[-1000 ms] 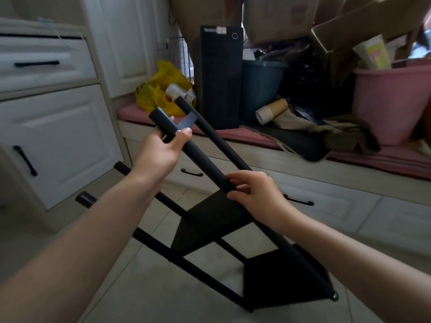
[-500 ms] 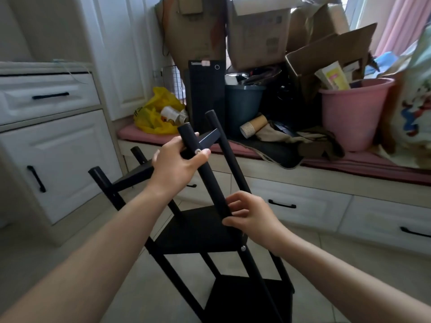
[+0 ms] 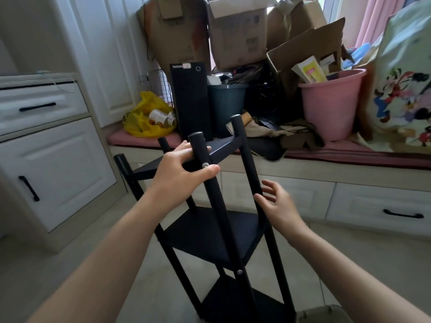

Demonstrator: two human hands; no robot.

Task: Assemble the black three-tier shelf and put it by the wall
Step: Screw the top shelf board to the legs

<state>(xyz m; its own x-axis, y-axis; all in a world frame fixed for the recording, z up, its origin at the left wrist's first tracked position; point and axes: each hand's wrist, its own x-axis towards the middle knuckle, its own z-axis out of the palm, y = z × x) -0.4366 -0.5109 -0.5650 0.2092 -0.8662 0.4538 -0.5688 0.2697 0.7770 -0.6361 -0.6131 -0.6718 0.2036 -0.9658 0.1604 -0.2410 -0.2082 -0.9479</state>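
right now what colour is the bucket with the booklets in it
Pink. The bucket shows best in the head view, on the bench beyond the black shelf.

Your black three-tier shelf [image 3: 224,243] stands nearly upright on the floor [image 3: 35,276] just in front of you, its top tilted left. Four round posts [image 3: 247,164] join three flat tiers [image 3: 203,231]. A silver screw head [image 3: 239,272] shows on the near post.

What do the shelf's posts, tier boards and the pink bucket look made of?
Posts: round tube, matte black coat, likely metal; silver screw heads sit in them. Tier boards: thin flat panels, matte black; metal or coated board, can't tell. Pink bucket: plastic, smooth moulded wall with rolled rim, slight sheen.
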